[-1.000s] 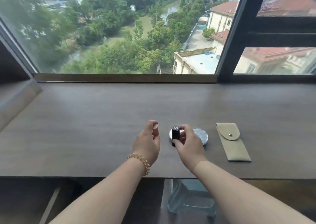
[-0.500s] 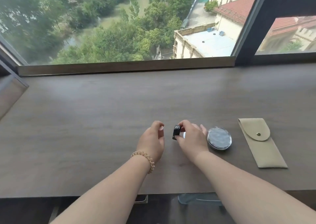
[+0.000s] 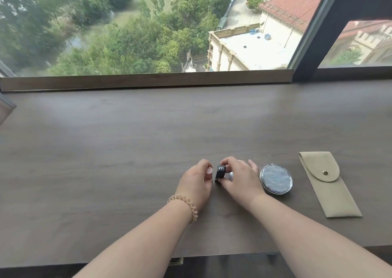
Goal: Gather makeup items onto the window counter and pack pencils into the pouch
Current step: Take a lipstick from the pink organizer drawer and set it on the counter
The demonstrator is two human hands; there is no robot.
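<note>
Your right hand (image 3: 237, 179) pinches the small black square-capped lipstick tube (image 3: 219, 173) thumb-and-forefinger, standing it upright on the dark wood-grain surface (image 3: 127, 150), base touching or nearly so. Left hand (image 3: 196, 182) sits just beside it, fingers curled loosely, holding nothing. Looks like the gathering step, w/ this tube being set down. Round silver-rimmed compact w/ grey lid (image 3: 276, 179) lies just right of your right hand; tan suede snap-flap pouch (image 3: 327, 183) beyond, flap closed. No pencils in view. Next, prob: let go gently so the tube doesn't tip, then fetch more items.
</note>
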